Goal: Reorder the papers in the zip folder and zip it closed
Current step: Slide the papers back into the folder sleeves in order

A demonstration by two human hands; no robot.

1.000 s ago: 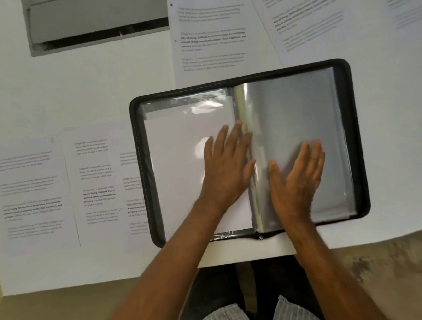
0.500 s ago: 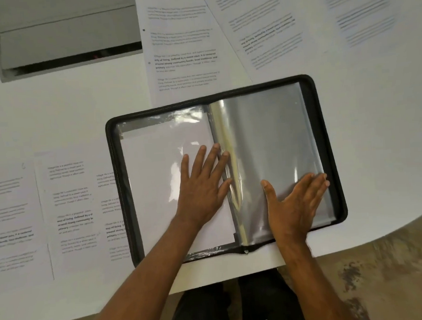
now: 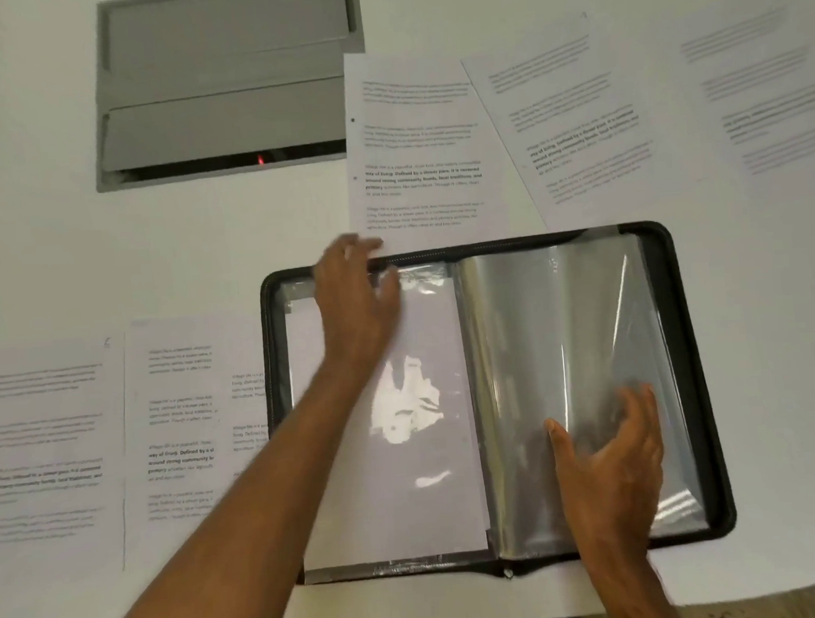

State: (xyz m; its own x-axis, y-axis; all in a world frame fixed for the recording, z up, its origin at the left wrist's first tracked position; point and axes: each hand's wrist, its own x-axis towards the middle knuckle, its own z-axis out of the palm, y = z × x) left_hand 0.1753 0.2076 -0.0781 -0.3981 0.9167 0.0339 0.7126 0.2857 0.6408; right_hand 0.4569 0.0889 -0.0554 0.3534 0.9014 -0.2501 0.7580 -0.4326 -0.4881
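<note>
The zip folder (image 3: 690, 385) lies spread wide at the near edge of the tabletop (image 3: 103, 257), papers not yet all back in. The left hand (image 3: 357, 302), fingers loosely bent and grasping nothing, reaches over its far rim toward a printed sheet (image 3: 422, 163); that sheet looks next to be picked up. The right hand (image 3: 609, 463) presses flat on empty clear sleeves (image 3: 566, 336). The left sleeve holds a blank-faced page (image 3: 410, 516).

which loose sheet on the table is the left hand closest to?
The upright printed sheet just beyond the folder's top edge; the left hand is by its near-left corner. The others lie further off.
</note>
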